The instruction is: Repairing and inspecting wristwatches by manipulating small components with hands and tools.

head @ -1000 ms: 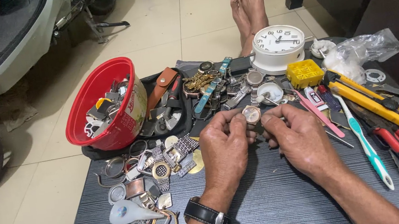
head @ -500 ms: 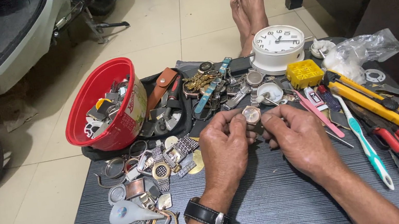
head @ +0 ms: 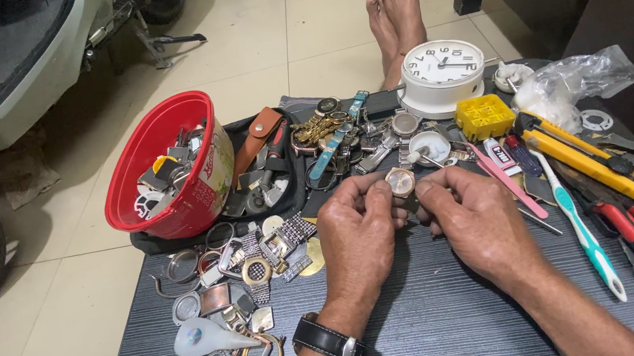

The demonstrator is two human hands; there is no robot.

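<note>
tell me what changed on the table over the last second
Almost nothing moved. Both hands are still together over the dark table: the left hand and right hand keep pinching the small round watch case between their fingertips, in the same spot. Nothing was picked up or let go. The red bowl, white clock and tools lie as before.

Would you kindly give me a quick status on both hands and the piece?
Left hand and right hand together pinch small round watch case above dark table. Loose watch parts lie left, tools right; nothing obstructs.
</note>
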